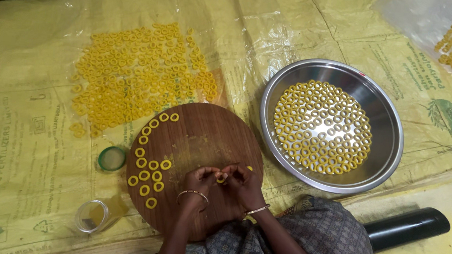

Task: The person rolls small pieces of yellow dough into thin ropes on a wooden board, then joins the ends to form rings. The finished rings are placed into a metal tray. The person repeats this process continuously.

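Down over the round wooden board [204,136], both hands are meeting fingertip to fingertip, the left hand [199,182] and the right hand [243,183] together pinching a small yellow dough piece [221,180] just above the board's near edge. Finished yellow rings [148,177] are lying in a loose curve along the board's left side. A steel bowl [388,154] of more rings is sitting just right of the board, and a green-rimmed lid [112,158] is lying beside its left edge.
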